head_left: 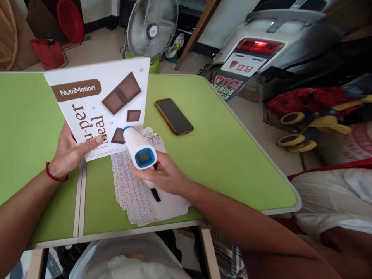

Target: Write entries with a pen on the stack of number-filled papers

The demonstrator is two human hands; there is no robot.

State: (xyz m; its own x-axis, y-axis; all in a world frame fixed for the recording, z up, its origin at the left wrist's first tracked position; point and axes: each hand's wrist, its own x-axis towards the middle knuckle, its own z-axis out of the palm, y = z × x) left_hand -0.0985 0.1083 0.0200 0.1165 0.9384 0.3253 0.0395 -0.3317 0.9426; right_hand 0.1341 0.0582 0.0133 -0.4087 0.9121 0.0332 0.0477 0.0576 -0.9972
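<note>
Green and folding, your table sits in a cluttered room with a standing fan and a scooter behind it. Your right hand has its fingers curled shut around the grip of a white and blue scanner gun, its nose aimed up at the pouch and its small screen facing you, so you can read it. Your left hand pinches the lower corner of the white chocolate meal pouch, thumb on the front, tilting it upright toward the scanner. Under your right hand lies a fanned stack of printed label sheets. A dark phone rests beyond, well apart from both hands.
</note>
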